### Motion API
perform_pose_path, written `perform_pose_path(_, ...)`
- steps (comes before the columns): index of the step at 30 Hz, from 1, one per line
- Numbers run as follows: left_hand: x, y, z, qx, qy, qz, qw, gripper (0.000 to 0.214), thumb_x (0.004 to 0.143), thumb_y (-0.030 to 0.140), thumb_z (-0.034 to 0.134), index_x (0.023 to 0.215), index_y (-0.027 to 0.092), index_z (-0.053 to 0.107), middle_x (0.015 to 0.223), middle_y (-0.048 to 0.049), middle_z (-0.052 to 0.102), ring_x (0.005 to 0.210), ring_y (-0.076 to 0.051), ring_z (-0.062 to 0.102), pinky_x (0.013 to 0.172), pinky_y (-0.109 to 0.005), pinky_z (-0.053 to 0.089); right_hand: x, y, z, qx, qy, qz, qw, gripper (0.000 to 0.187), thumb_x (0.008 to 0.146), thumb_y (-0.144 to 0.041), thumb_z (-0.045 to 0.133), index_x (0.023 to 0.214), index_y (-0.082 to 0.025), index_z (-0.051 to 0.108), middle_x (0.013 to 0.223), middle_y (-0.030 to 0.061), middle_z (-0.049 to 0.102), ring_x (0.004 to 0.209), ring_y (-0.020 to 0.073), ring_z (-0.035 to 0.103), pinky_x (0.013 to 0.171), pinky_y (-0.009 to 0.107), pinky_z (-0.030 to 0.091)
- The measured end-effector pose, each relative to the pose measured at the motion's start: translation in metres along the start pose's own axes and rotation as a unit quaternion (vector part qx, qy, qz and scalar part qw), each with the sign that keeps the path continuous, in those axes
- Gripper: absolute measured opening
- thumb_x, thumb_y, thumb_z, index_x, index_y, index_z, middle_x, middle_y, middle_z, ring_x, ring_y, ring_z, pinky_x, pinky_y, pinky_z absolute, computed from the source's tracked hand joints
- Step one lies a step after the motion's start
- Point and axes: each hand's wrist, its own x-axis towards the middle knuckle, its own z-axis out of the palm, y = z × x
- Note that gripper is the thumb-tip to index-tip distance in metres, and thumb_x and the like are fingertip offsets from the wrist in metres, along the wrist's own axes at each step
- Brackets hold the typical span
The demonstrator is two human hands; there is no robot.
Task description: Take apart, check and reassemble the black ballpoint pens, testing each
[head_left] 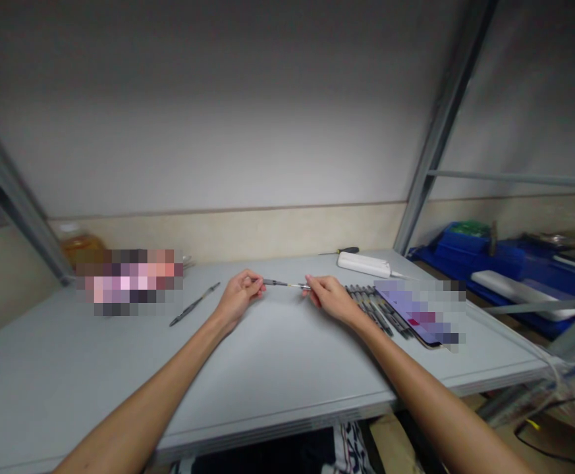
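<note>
Both my hands are over the middle of a grey table (247, 375). My left hand (240, 296) is closed on the dark barrel end of a pen (280, 284). My right hand (329, 297) pinches the other end, where a thin light refill shows between the two hands. The pen is held level just above the tabletop. A row of several dark pens (373, 306) lies right beside my right hand. One more dark pen (194, 304) lies alone on the table to the left of my left hand.
A white power strip (365, 264) and a small dark tool (342, 251) lie at the table's back edge. Blurred-out patches sit at the left and right. A bottle (80, 245) stands at the back left. Blue bins (504, 266) fill the right side behind a metal post (440, 125).
</note>
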Motion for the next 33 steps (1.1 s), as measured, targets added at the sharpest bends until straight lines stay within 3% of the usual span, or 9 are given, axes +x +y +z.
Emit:
perform_pose_path(4,0.0016,-0.0004,-0.0001,-0.010,0.013,-0.005,1.000,0.030,0.057,0.034,0.071,0.070,0.014,0.053,0.058,0.0022,0.059,0.051,-0.006,0.050,0.057,-0.020,0.042,0.0007,0.0004,-0.0009,0.024,0.048,-0.045,0.998,0.032,0.078,-0.040,0.054,0.098,-0.016,0.060,0.062,-0.0015,0.057,0.053,0.0113,0.051,0.052,0.021,0.038)
perform_pose_path(7,0.0008,0.0005,0.0005,-0.020,0.010,-0.016,1.000,0.030,0.057,0.033,0.072,0.070,0.014,0.053,0.058,0.0021,0.059,0.051,-0.006,0.050,0.056,-0.020,0.041,0.0007,0.0012,-0.0013,0.002,0.035,-0.042,0.999,0.027,0.080,-0.040,0.051,0.085,-0.016,0.062,0.060,-0.0002,0.059,0.054,0.0116,0.051,0.053,0.021,0.038)
perform_pose_path(12,-0.0007,0.0003,0.0016,-0.020,-0.012,-0.017,1.000,0.029,0.058,0.033,0.072,0.070,0.014,0.053,0.059,0.0007,0.060,0.052,-0.006,0.051,0.056,-0.020,0.041,-0.0002,0.0007,-0.0009,-0.002,-0.010,0.014,1.000,0.054,0.088,-0.050,0.029,0.057,-0.016,0.057,0.043,-0.0009,0.049,0.042,0.0107,0.045,0.049,0.022,0.035)
perform_pose_path(18,0.0000,0.0014,0.0019,-0.028,0.010,-0.020,0.999,0.030,0.056,0.033,0.073,0.069,0.014,0.053,0.058,0.0017,0.060,0.051,-0.006,0.050,0.056,-0.020,0.041,0.0004,0.0000,-0.0017,0.026,0.039,-0.043,0.998,0.030,0.079,-0.040,0.053,0.096,-0.016,0.057,0.062,-0.0010,0.059,0.056,0.0118,0.052,0.053,0.021,0.037)
perform_pose_path(20,-0.0002,0.0017,0.0018,-0.034,0.008,-0.024,0.999,0.031,0.055,0.033,0.074,0.068,0.014,0.053,0.057,0.0020,0.060,0.051,-0.006,0.050,0.056,-0.020,0.041,0.0007,0.0001,-0.0020,0.013,0.027,-0.040,0.999,0.026,0.081,-0.040,0.049,0.087,-0.016,0.059,0.060,-0.0009,0.058,0.054,0.0111,0.051,0.053,0.021,0.037)
perform_pose_path(24,-0.0003,-0.0005,0.0001,-0.025,-0.013,-0.005,1.000,0.031,0.057,0.034,0.074,0.069,0.014,0.052,0.057,0.0010,0.061,0.052,-0.006,0.051,0.056,-0.019,0.040,0.0002,-0.0013,-0.0026,-0.015,-0.002,-0.002,1.000,0.043,0.087,-0.044,0.035,0.061,-0.016,0.053,0.043,-0.0037,0.046,0.043,0.0093,0.042,0.049,0.021,0.033)
perform_pose_path(27,0.0002,-0.0026,-0.0016,-0.008,-0.021,0.012,1.000,0.030,0.059,0.033,0.073,0.069,0.014,0.053,0.059,-0.0006,0.063,0.053,-0.007,0.052,0.054,-0.018,0.039,-0.0006,-0.0039,-0.0034,-0.009,-0.021,0.022,1.000,0.048,0.088,-0.047,0.031,0.053,-0.017,0.047,0.039,-0.0046,0.041,0.039,0.0085,0.037,0.046,0.021,0.031)
perform_pose_path(30,0.0000,-0.0020,-0.0009,-0.021,-0.022,-0.002,1.000,0.028,0.059,0.031,0.073,0.068,0.014,0.053,0.060,-0.0008,0.063,0.052,-0.006,0.051,0.053,-0.017,0.038,-0.0012,-0.0062,-0.0038,-0.003,-0.012,0.018,1.000,0.048,0.087,-0.048,0.031,0.056,-0.017,0.049,0.042,-0.0043,0.042,0.041,0.0091,0.039,0.046,0.021,0.031)
perform_pose_path(33,-0.0014,0.0010,0.0023,-0.054,-0.012,-0.037,0.998,0.026,0.059,0.028,0.073,0.066,0.014,0.052,0.059,-0.0003,0.062,0.050,-0.005,0.050,0.053,-0.017,0.039,-0.0023,-0.0074,-0.0033,-0.026,0.034,-0.019,0.999,0.034,0.083,-0.046,0.044,0.082,-0.015,0.059,0.053,-0.0034,0.051,0.049,0.0103,0.046,0.051,0.020,0.034)
